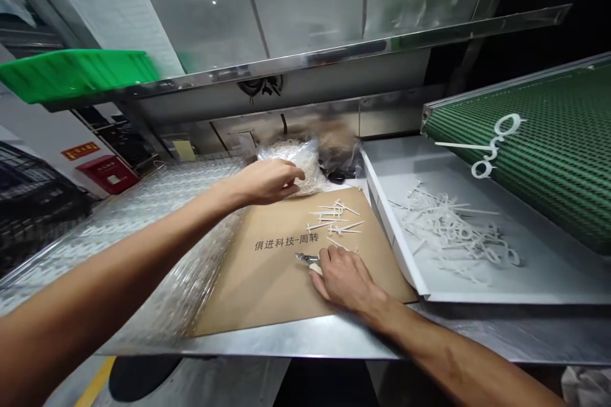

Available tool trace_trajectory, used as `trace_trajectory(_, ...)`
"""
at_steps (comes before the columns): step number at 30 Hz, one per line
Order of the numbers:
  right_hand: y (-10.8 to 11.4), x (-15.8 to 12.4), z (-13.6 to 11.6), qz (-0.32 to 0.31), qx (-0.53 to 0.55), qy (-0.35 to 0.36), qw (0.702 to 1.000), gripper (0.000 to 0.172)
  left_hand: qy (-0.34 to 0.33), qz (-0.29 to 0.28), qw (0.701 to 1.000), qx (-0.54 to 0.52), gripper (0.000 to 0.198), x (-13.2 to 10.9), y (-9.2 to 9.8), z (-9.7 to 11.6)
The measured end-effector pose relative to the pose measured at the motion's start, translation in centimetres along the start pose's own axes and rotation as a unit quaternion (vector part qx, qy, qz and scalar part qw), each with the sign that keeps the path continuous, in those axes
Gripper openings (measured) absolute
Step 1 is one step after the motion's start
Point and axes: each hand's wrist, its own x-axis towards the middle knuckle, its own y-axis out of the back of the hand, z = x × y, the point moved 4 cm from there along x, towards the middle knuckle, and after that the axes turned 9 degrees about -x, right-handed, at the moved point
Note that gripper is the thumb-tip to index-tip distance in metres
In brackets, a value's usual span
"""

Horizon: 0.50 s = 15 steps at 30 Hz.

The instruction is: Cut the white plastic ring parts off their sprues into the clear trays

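My right hand (344,278) is closed around a pair of cutting pliers (315,269) with pale handles, their metal jaws pointing left just above a brown cardboard sheet (252,292). Beyond that hand, several small white plastic pieces (334,216) lie loosely on the cardboard. My left hand (272,181) hovers near a clear plastic bag (310,165) filled with white plastic bits. Its fingers are bent, with a gap between thumb and forefinger and nothing visible between them.
Clear plastic trays (157,254) are stacked at left. A white tray (539,283) on the right holds a heap of white plastic parts (453,229). Above it slopes a green conveyor belt (539,159) with a white ringed part (491,146) at its edge. A green bin (81,73) sits upper left.
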Motion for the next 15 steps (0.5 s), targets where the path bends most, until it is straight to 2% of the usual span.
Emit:
trace_trajectory(4,0.5,0.2,0.3,0.012,-0.005,0.008,1.000,0.033,-0.042,-0.010,0.999,0.028,0.025,2.3,-1.9,2.1)
trace_trajectory(7,0.5,0.3,0.1,0.016,-0.003,0.030,0.999,0.037,-0.082,0.011,0.996,0.014,0.029,4.4,-2.9,3.5)
trace_trajectory(10,0.1,0.5,0.0,0.024,-0.002,0.051,0.998,0.043,-0.098,0.072,0.987,-0.108,0.031,7.3,-3.4,6.3)
trace_trajectory(13,-0.3,0.7,0.1,0.032,-0.003,0.059,0.998,0.045,-0.112,0.144,0.950,-0.252,0.036,10.4,-3.9,10.7)
trace_trajectory(15,-0.3,0.7,0.3,0.036,-0.002,0.057,0.998,0.044,-0.135,0.185,0.922,-0.311,0.035,12.3,-4.2,13.7)
